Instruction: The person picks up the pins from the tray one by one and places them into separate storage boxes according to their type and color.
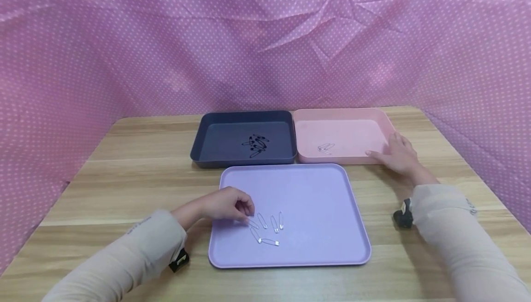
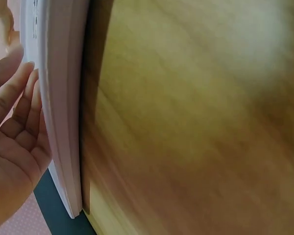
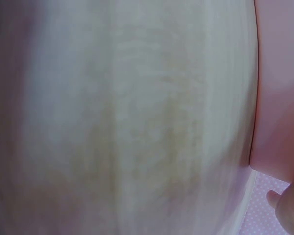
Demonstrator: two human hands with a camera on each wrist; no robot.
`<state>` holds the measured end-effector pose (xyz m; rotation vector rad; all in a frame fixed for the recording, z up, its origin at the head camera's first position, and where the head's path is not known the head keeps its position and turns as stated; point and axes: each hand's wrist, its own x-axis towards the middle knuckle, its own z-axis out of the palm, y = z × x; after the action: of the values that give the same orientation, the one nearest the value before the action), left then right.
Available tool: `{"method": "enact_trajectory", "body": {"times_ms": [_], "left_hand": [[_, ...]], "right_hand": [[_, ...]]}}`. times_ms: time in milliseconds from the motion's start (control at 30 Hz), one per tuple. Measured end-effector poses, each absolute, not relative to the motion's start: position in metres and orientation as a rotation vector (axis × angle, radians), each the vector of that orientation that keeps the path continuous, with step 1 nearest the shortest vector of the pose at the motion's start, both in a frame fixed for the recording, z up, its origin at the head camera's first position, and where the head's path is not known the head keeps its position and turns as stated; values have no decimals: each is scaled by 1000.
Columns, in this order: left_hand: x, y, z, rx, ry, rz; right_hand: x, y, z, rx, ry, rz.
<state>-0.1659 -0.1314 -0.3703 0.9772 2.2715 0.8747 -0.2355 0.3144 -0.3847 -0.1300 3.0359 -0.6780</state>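
Note:
Over the left part of the lilac tray [image 1: 315, 210] is my left hand [image 1: 228, 203], its fingers bent. Its thumb tip meets one end of a silver safety pin [image 1: 254, 224]. In the left wrist view the thumb and forefinger [image 2: 10, 98] have their tips close together but apart, no pin showing between them. Several more silver safety pins [image 1: 270, 242] lie just right of that hand. My right hand [image 1: 400, 154] rests on the front right corner of the pink tray [image 1: 352, 131], thumb along the front rim. Only a bit of that hand [image 3: 289, 208] shows in the right wrist view.
A dark tray [image 1: 224, 136] with several black safety pins [image 1: 258, 144] stands at the back, beside the pink one. A few silver pins [image 1: 325, 148] lie in the pink tray. All three trays stand on a wooden table [image 1: 137, 168]; pink dotted cloth [image 1: 249, 39] hangs behind.

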Motion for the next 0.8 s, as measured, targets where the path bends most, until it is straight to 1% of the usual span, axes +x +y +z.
{"method": "enact_trajectory", "body": {"times_ms": [600, 800], "left_hand": [[-161, -120, -374, 1005, 2379, 787], [-162, -119, -373, 951, 2401, 783]], "right_hand": [[-243, 320, -382, -179, 3027, -620], [-245, 320, -381, -180, 3014, -630]]}}
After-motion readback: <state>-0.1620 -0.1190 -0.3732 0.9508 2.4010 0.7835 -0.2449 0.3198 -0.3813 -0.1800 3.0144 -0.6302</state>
